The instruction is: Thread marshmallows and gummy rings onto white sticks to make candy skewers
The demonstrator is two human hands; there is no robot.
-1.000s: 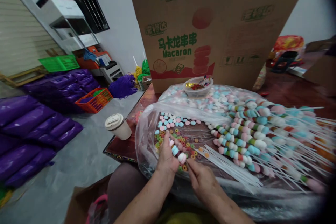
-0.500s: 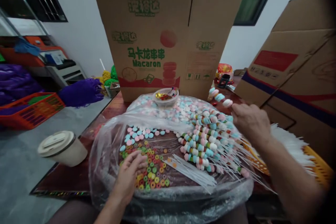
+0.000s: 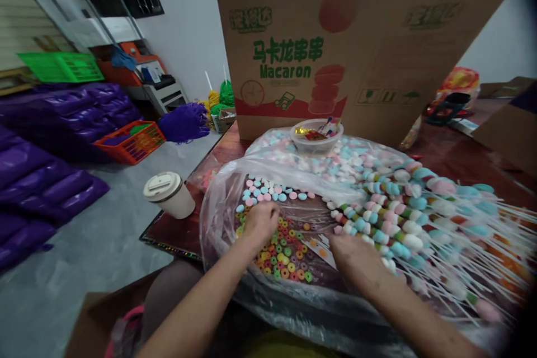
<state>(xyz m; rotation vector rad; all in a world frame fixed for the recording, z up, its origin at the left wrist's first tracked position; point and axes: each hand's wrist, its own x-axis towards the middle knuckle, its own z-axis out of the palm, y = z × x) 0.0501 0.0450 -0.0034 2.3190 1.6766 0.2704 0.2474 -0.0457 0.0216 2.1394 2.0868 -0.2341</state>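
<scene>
My left hand is closed, fingertips pinched together, over the upper edge of the loose colourful ring-shaped candies. Whatever it pinches, if anything, is hidden. Just above it lie flat pink, blue and white marshmallow pieces. My right hand is curled over the bundle of thin white sticks, its fingers mostly hidden behind its back. To its right is a pile of finished-looking candy skewers, marshmallows and rings threaded on white sticks.
Clear plastic sheeting lies under the candy. A bowl of wrapped sweets stands before a tall carton. A lidded cup is by the left table edge. Purple bags and an orange crate sit on the floor.
My right hand has let go of a marshmallow skewer and moved left and down to the sticks. My left hand has gone from open to closed over the rings. The view has turned left.
</scene>
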